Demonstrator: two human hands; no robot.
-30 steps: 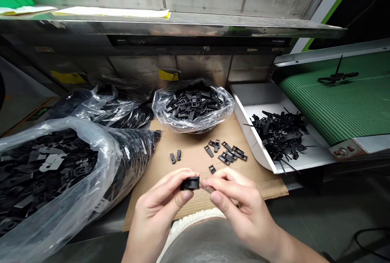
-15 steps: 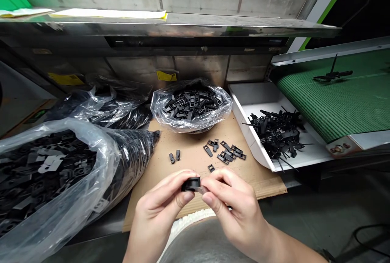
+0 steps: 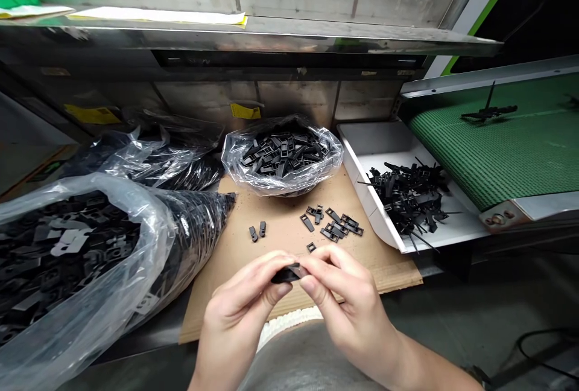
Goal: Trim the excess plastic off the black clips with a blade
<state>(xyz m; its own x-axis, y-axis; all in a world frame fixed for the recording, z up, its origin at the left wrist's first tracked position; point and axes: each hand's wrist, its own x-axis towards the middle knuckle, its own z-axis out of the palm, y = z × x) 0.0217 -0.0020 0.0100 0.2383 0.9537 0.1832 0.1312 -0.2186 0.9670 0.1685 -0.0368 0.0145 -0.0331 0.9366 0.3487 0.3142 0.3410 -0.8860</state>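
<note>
Above the near edge of a cardboard sheet (image 3: pixel 266 205), my left hand (image 3: pixel 246 303) pinches a small black plastic part (image 3: pixel 284 274) between thumb and fingers. My right hand (image 3: pixel 346 294) is closed on the right end of the same part, fingertips close to those of the left. Fingers hide much of the part. Beyond the hands, several black rectangular clips (image 3: pixel 335 229) lie scattered on the cardboard. To their left rest two smaller black pieces (image 3: pixel 257 231).
A clear bag (image 3: pixel 281 184) of black clips stands at the back. Left is a big plastic bag (image 3: pixel 156 222) of black parts. A white tray (image 3: pixel 380 222) holds thin-stemmed black pieces below a green conveyor belt (image 3: pixel 488 155). A metal shelf (image 3: pixel 289 35) overhangs the back.
The black part has turned between my fingers, and my fingertips have come slightly closer together. The piece on the conveyor appears slightly farther left; the whole view has shifted a little.
</note>
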